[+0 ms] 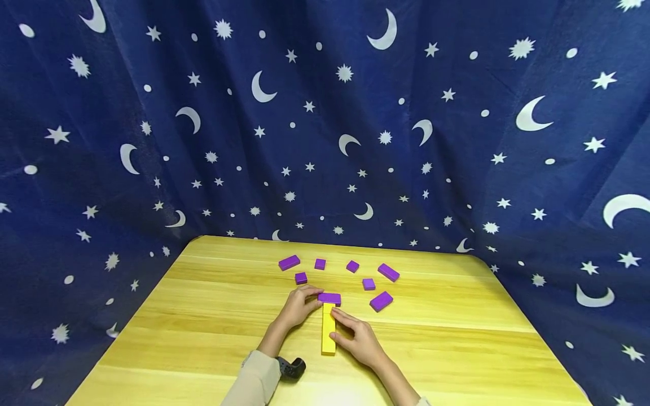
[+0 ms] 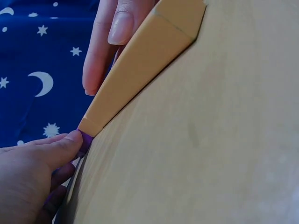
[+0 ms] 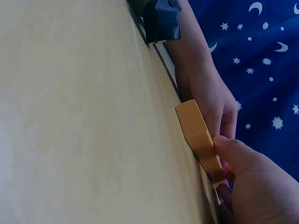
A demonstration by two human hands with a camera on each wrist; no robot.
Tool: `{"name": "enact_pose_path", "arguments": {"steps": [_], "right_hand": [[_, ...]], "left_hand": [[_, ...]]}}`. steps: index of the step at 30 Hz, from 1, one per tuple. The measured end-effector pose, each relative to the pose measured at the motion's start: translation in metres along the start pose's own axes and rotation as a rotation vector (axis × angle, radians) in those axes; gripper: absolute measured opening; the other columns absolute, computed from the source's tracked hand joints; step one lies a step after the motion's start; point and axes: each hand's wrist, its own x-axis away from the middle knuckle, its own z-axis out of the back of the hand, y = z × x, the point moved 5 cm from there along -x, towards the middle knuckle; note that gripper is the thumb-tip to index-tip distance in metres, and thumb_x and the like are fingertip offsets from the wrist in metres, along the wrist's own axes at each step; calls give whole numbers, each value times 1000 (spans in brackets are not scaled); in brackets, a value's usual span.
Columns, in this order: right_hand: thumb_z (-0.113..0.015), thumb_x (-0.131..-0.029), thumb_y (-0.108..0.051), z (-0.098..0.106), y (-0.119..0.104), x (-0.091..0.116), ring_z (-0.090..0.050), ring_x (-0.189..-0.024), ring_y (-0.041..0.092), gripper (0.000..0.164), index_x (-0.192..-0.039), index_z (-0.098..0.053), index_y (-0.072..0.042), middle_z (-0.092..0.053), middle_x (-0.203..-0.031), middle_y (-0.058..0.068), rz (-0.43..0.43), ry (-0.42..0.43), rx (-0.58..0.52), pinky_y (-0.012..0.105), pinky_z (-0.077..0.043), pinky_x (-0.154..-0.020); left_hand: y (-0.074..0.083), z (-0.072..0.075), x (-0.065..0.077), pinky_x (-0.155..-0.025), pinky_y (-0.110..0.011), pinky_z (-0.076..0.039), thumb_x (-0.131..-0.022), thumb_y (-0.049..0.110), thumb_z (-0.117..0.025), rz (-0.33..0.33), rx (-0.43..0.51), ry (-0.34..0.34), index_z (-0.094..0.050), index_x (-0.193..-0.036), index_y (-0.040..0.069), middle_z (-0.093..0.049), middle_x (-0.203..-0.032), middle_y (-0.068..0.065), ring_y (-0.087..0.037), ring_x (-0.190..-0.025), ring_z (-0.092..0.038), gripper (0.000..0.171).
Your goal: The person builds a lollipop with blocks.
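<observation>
A purple block (image 1: 329, 298) lies crosswise against the far end of a row of yellow blocks (image 1: 328, 332), together forming a T on the table. My left hand (image 1: 297, 306) pinches the purple block's left end between thumb and fingers. In the left wrist view the left thumb (image 2: 70, 142) sits right where purple meets yellow. Along the right side of the yellow row, my right hand (image 1: 359, 337) rests with thumb and fingers spread, touching it. The right thumb (image 3: 233, 151) presses the yellow side in the right wrist view; its other fingers are mostly hidden there.
Beyond the T, several small purple blocks (image 1: 320, 264) and longer purple blocks (image 1: 388, 272) lie scattered on the wooden table (image 1: 213, 316). A black strap (image 1: 290, 368) is on the left wrist. A blue curtain (image 1: 325, 113) with stars and moons hangs behind the table.
</observation>
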Motion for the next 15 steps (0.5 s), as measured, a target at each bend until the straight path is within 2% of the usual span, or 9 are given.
{"name": "enact_pose_path", "arguments": {"steps": [15], "right_hand": [[-65,-86,-35,1,1,2,-46,-121,22,53,-128,-55,-6,-49,-134,-1,-7,-4,-1,40,-37,-101]], "left_hand": [[1,0,1,-95,-40,-44,-86,19,-66,5,2,-5,-65,-116,9,-62,-113,-5,-24,-109,-55,32]]}}
